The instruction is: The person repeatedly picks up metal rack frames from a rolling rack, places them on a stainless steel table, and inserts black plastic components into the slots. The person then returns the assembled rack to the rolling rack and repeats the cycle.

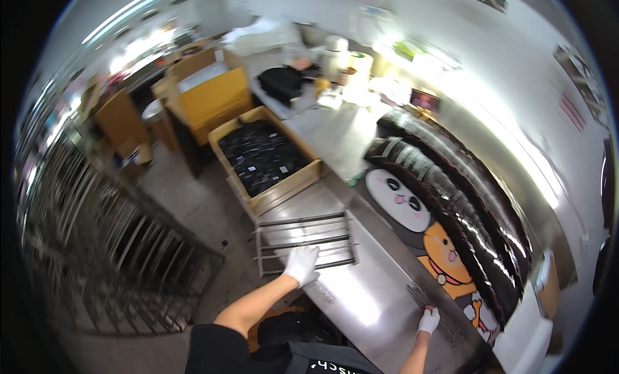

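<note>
My left hand (300, 267), in a white glove, lies on the near side of a metal rack (352, 245), its fingers stretched over the dark rods. The rack rests on the steel table (380, 271) and juts slightly past its left edge. At the right, my right hand (429, 321), also gloved, is closed with its fingertips together; what they pinch is too small to make out. Beside it, thin dark strips (445, 329) lie on the steel, close to the raised ledge.
Beyond the rack stands a shallow box (314, 171) of black pieces, with a taller carton (216, 100) behind. Long glossy dark bundles (445, 213) lie on a cartoon-printed mat (393, 197) at the right. Tall metal rack trolleys (129, 245) line the left. A small screen (425, 101) leans by the wall.
</note>
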Demonstrator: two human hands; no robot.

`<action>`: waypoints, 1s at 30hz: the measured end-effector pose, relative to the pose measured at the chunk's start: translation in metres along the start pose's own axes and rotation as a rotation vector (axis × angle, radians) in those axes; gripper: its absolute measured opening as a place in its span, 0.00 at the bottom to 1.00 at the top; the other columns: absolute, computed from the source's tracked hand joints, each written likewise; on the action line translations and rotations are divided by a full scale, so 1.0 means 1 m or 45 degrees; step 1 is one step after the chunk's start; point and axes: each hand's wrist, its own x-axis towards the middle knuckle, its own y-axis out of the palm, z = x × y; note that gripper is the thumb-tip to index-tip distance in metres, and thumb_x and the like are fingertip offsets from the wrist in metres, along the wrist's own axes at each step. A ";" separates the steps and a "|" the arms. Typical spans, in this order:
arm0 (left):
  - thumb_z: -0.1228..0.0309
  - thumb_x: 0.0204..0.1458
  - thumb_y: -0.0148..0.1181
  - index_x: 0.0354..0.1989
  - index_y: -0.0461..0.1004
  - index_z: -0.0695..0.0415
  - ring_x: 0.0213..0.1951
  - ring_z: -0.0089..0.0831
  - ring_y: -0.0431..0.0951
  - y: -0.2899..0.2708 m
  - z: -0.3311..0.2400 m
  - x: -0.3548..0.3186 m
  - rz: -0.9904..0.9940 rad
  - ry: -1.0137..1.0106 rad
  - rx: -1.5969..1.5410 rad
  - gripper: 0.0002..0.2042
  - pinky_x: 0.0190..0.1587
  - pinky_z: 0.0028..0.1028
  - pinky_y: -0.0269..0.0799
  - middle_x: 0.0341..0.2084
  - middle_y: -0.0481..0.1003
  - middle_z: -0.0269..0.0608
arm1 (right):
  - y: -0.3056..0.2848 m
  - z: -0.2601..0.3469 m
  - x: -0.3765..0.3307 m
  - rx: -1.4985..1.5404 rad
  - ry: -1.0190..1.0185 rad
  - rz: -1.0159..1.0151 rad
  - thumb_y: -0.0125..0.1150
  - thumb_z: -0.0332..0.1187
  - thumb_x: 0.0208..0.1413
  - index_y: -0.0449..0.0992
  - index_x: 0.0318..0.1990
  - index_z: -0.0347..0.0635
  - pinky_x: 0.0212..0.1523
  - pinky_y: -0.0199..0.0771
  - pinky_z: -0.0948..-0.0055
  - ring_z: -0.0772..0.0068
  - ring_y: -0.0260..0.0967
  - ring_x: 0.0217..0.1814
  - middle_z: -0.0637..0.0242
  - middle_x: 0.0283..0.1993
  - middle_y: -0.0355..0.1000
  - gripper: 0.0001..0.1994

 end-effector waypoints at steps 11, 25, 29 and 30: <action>0.59 0.31 0.65 0.48 0.73 0.61 0.34 0.49 0.79 -0.171 0.095 -0.270 -0.486 -0.688 0.098 0.31 0.38 0.44 0.77 0.31 0.75 0.56 | 0.108 0.130 -0.131 0.678 -0.238 1.117 0.53 0.27 0.68 0.79 0.42 0.31 0.39 0.74 0.77 0.77 0.71 0.33 0.66 0.31 0.76 0.09; 0.67 0.49 0.60 0.67 0.65 0.48 0.44 0.37 0.76 -0.279 0.515 -0.378 -0.745 -1.212 0.926 0.32 0.50 0.40 0.69 0.48 0.74 0.42 | 0.280 0.276 -0.326 0.198 -0.568 1.661 0.59 0.27 0.63 0.83 0.46 0.35 0.44 0.75 0.77 0.78 0.76 0.38 0.65 0.35 0.82 0.09; 0.70 0.58 0.51 0.45 0.73 0.50 0.42 0.34 0.75 -0.226 0.510 -0.333 -0.392 -0.926 0.412 0.09 0.49 0.39 0.70 0.36 0.75 0.36 | 0.287 0.305 -0.354 0.032 -0.509 1.705 0.57 0.27 0.66 0.81 0.47 0.34 0.47 0.77 0.76 0.76 0.78 0.42 0.64 0.39 0.82 0.09; 0.69 0.58 0.51 0.41 0.74 0.51 0.42 0.34 0.76 -0.196 0.524 -0.343 -0.444 -0.678 0.556 0.06 0.47 0.40 0.71 0.35 0.75 0.36 | 0.293 0.305 -0.358 0.020 -0.500 1.726 0.57 0.27 0.66 0.81 0.47 0.34 0.47 0.77 0.76 0.76 0.78 0.42 0.64 0.39 0.82 0.09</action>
